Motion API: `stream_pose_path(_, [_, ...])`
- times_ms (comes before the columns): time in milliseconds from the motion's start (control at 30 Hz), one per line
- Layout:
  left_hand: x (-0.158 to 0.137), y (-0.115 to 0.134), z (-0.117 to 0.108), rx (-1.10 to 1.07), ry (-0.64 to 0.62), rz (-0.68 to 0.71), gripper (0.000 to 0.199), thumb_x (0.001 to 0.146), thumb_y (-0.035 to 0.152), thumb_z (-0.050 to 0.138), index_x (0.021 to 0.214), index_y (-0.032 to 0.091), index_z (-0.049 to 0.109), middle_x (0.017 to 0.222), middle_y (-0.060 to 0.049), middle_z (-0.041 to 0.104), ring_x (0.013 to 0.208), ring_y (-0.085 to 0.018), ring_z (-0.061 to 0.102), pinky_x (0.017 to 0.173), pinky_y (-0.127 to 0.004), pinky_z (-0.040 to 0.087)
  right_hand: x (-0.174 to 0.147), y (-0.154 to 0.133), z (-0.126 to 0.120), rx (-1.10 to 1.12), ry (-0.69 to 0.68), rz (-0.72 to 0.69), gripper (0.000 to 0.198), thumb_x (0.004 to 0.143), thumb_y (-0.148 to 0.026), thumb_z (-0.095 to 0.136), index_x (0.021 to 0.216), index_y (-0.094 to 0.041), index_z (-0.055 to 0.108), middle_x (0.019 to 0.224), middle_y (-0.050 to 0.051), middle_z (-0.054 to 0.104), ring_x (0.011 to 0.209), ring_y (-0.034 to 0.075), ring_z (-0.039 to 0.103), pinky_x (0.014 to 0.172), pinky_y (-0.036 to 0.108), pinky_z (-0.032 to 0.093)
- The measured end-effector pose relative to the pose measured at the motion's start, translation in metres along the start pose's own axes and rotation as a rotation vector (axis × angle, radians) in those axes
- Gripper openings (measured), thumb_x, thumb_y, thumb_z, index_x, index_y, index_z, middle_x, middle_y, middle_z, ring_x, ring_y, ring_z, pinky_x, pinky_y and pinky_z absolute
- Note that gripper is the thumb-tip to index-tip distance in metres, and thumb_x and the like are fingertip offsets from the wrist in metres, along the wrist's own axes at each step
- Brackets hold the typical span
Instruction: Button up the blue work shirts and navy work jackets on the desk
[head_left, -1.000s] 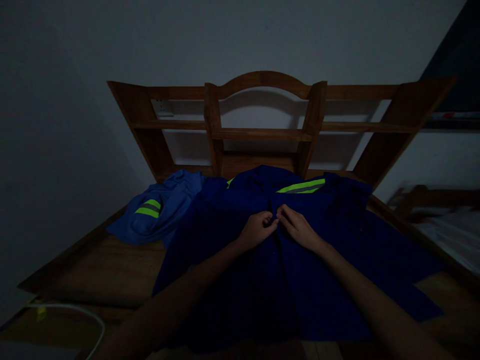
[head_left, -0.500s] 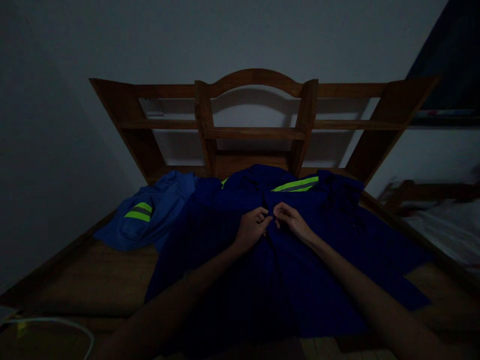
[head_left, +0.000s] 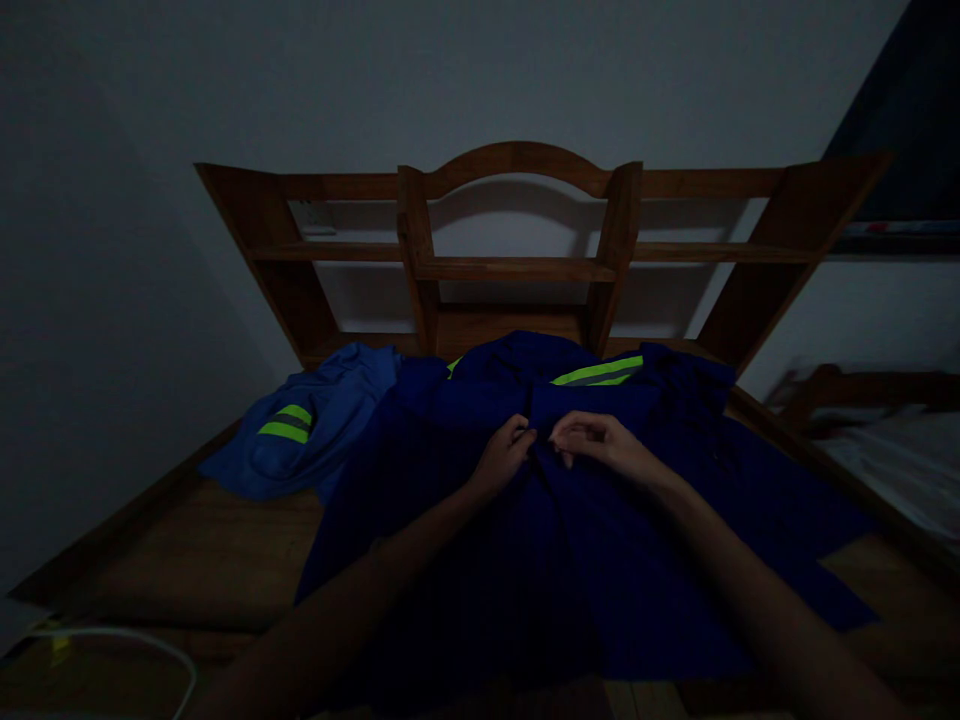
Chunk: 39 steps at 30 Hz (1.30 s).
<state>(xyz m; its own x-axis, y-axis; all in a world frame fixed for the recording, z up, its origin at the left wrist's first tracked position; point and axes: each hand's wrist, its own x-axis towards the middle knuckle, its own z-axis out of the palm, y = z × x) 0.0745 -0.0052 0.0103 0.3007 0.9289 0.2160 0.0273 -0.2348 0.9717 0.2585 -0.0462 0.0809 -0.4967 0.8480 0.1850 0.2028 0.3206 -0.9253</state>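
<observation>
A dark blue work jacket [head_left: 465, 550] lies spread over the wooden surface, with a dark front opening running down its middle. My left hand [head_left: 507, 455] is closed at the left edge of this opening, thumb and fingers pinching the cloth. Just across the gap, my right hand [head_left: 600, 445] holds its thumb and fingertips together close above the right edge. Whether cloth or something small sits between those fingertips is too dark to tell. A yellow-green and grey reflective stripe [head_left: 598, 371] crosses dark blue cloth behind my hands.
To the left lies a crumpled lighter blue garment [head_left: 330, 400] with a reflective band. Behind everything rises a wooden shelf unit [head_left: 514, 268] against the wall. A white cable [head_left: 142, 634] curves at the lower left. Pale bedding or sheeting [head_left: 900, 460] shows at the right.
My right hand has shifted slightly right, away from my left, and turned so its fingers arch more. My left hand stays at the opening. The whole view has shifted a little.
</observation>
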Motion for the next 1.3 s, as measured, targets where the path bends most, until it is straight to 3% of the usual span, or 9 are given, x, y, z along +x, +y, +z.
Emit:
stream_pose_path(100, [0.007, -0.006, -0.002, -0.054, -0.029, -0.009, 0.015, 0.082, 0.034, 0.050, 0.082, 0.020, 0.047, 0.064, 0.006, 0.050, 0.058, -0.007, 0.052, 0.058, -0.017, 0.044, -0.012, -0.016, -0.012, 0.058, -0.410, 0.165, 0.034, 0.079, -0.042, 0.060, 0.101, -0.015, 0.064, 0.091, 0.007, 0.067, 0.075, 0.016, 0.063, 0.072, 0.029, 0.049])
stream_pose_path(200, [0.012, -0.007, -0.006, -0.077, -0.045, 0.025, 0.017, 0.083, 0.036, 0.049, 0.083, 0.020, 0.045, 0.065, 0.006, 0.050, 0.060, -0.007, 0.053, 0.061, -0.018, 0.045, -0.020, -0.017, -0.024, -0.091, -0.574, 0.211, 0.037, 0.078, -0.042, 0.060, 0.107, -0.019, 0.065, 0.102, 0.006, 0.066, 0.091, 0.021, 0.063, 0.082, 0.032, 0.047])
stream_pose_path(300, [0.012, 0.000, -0.014, 0.000, -0.109, 0.027, 0.022, 0.081, 0.039, 0.054, 0.085, 0.019, 0.046, 0.070, 0.004, 0.057, 0.064, -0.008, 0.056, 0.062, -0.020, 0.046, -0.021, -0.006, -0.037, -0.294, -0.530, 0.152, 0.036, 0.080, -0.040, 0.059, 0.111, -0.024, 0.065, 0.115, 0.004, 0.062, 0.108, 0.023, 0.056, 0.095, 0.035, 0.040])
stream_pose_path(400, [0.007, 0.011, -0.025, 0.147, -0.336, -0.052, 0.032, 0.075, 0.045, 0.061, 0.087, 0.016, 0.051, 0.075, -0.002, 0.062, 0.063, -0.011, 0.058, 0.056, -0.020, 0.045, -0.019, 0.005, -0.046, -0.408, -0.463, 0.121, 0.038, 0.079, -0.039, 0.060, 0.114, -0.025, 0.063, 0.127, 0.004, 0.054, 0.117, 0.024, 0.048, 0.102, 0.035, 0.034])
stream_pose_path(533, [-0.001, 0.022, -0.032, 0.360, -0.557, -0.065, 0.043, 0.060, 0.045, 0.074, 0.087, 0.015, 0.062, 0.076, -0.002, 0.061, 0.069, -0.012, 0.057, 0.058, -0.021, 0.044, -0.016, 0.009, -0.041, -0.409, -0.411, 0.060, 0.030, 0.076, -0.036, 0.063, 0.102, -0.022, 0.068, 0.111, 0.005, 0.062, 0.101, 0.019, 0.058, 0.090, 0.029, 0.042])
stream_pose_path(700, [-0.005, 0.027, -0.028, 0.429, -0.614, 0.081, 0.040, 0.058, 0.043, 0.076, 0.085, 0.016, 0.065, 0.075, 0.000, 0.059, 0.073, -0.011, 0.054, 0.064, -0.020, 0.041, -0.014, 0.013, -0.024, -0.369, -0.489, 0.067, 0.026, 0.080, -0.034, 0.058, 0.095, -0.018, 0.071, 0.091, 0.004, 0.068, 0.081, 0.015, 0.062, 0.072, 0.023, 0.045])
stream_pose_path(933, [-0.006, 0.027, -0.028, 0.347, -0.626, -0.010, 0.035, 0.060, 0.042, 0.075, 0.076, 0.013, 0.062, 0.067, 0.001, 0.061, 0.065, -0.011, 0.058, 0.058, -0.019, 0.042, -0.020, 0.011, -0.016, -0.453, -0.483, -0.011, 0.022, 0.081, -0.030, 0.058, 0.095, -0.020, 0.071, 0.089, 0.003, 0.067, 0.081, 0.014, 0.060, 0.073, 0.022, 0.043])
stream_pose_path(1167, [-0.009, 0.029, -0.029, 0.230, -0.672, -0.132, 0.030, 0.060, 0.036, 0.074, 0.078, 0.015, 0.064, 0.068, -0.003, 0.065, 0.061, -0.014, 0.061, 0.050, -0.021, 0.048, -0.023, 0.018, -0.016, -0.659, -0.266, -0.059, 0.031, 0.085, -0.022, 0.049, 0.111, -0.026, 0.064, 0.098, 0.006, 0.058, 0.086, 0.016, 0.056, 0.080, 0.028, 0.041])
stream_pose_path(1300, [-0.010, 0.024, -0.028, 0.195, -0.648, -0.126, 0.019, 0.066, 0.029, 0.070, 0.075, 0.014, 0.061, 0.064, -0.001, 0.064, 0.055, -0.012, 0.061, 0.050, -0.020, 0.049, -0.014, 0.023, -0.021, -0.550, -0.162, -0.052, 0.040, 0.086, -0.030, 0.051, 0.125, -0.027, 0.053, 0.099, 0.005, 0.055, 0.087, 0.016, 0.054, 0.083, 0.030, 0.041])
